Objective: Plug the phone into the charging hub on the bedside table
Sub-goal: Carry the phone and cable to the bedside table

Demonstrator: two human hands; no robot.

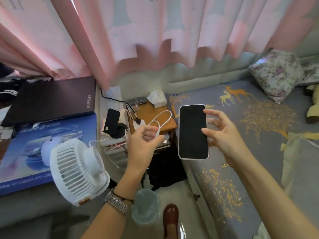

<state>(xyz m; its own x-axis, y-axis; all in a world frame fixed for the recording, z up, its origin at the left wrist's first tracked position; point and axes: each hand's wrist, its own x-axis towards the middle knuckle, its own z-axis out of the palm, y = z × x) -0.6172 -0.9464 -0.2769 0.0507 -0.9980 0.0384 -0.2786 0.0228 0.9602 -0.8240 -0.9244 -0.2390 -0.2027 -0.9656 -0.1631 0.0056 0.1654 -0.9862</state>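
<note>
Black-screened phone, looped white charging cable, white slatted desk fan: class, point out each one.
Black-screened phone [193,131]: head view, middle of its dark screen.
Looped white charging cable [170,114]: head view, top of the loop.
White slatted desk fan [72,171]: head view, its grille.

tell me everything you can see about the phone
The phone is a slim slab with a dark, unlit screen facing the camera and a pale, silvery rim with rounded corners. It stands upright, long side vertical, held in the air over the edge of the bed. The right hand pinches its right edge with the fingertips. No cable is plugged into it; the white cable is in the left hand.
</note>
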